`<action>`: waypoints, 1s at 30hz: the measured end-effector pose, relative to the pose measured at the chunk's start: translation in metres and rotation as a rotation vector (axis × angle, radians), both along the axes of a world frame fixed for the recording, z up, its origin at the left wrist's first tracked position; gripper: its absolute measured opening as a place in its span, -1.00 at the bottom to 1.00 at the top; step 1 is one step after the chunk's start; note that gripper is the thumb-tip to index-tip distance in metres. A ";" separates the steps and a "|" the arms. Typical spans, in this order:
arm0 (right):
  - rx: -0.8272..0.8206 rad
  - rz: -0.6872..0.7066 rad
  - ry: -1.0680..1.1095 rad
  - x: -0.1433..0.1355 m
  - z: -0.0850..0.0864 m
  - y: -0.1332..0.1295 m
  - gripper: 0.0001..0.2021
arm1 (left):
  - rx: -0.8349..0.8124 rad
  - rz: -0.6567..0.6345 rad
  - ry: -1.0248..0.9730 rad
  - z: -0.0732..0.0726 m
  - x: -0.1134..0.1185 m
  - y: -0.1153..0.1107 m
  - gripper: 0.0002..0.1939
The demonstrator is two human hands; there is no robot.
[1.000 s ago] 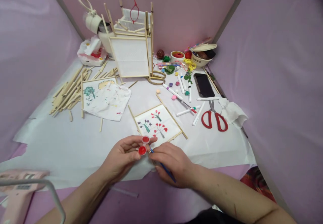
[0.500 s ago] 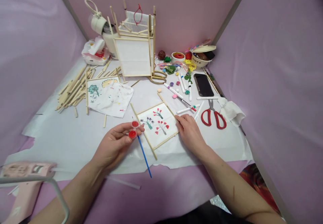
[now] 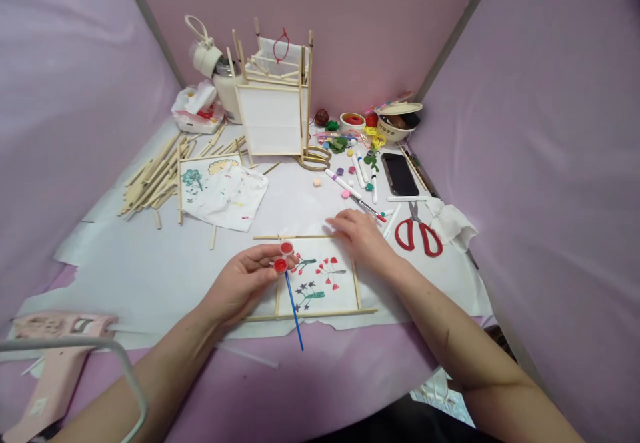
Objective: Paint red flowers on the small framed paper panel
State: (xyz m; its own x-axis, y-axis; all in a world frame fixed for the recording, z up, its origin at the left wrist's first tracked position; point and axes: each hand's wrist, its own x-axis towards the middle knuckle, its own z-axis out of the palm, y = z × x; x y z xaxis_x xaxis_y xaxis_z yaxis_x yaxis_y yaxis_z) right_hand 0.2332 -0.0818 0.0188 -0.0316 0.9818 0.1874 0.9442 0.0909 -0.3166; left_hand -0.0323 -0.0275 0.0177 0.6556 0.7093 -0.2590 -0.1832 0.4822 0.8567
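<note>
My left hand (image 3: 240,282) is closed on a small paint pot (image 3: 280,266) of red paint, its round lid tipped up and red inside. A blue paintbrush (image 3: 295,313) hangs down from the same fingers, its bristles hidden. Below lies a wooden-stick frame (image 3: 320,314) with white backing, painted with red and purple flowers on green stems; my left hand covers part of its left side. My right hand (image 3: 363,240) is over the frame's far right corner, fingers stretched to the left and apparently not wrapped round anything.
Behind stands a stick lantern frame (image 3: 273,123). Loose sticks (image 3: 155,170) and a painted panel with a stained tissue (image 3: 230,196) lie left. Markers, a phone (image 3: 400,173) and red-handled scissors (image 3: 419,236) are right. A pink glue gun (image 3: 60,356) sits front left.
The painted frame has turned about a quarter turn clockwise, so its flowers now point left. My right hand has moved from its right edge to the far corner. The left hand shifted slightly right.
</note>
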 end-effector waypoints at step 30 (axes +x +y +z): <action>0.202 -0.218 1.110 -0.033 -0.011 -0.049 -0.81 | -0.111 -0.001 -0.172 0.000 0.028 0.004 -0.64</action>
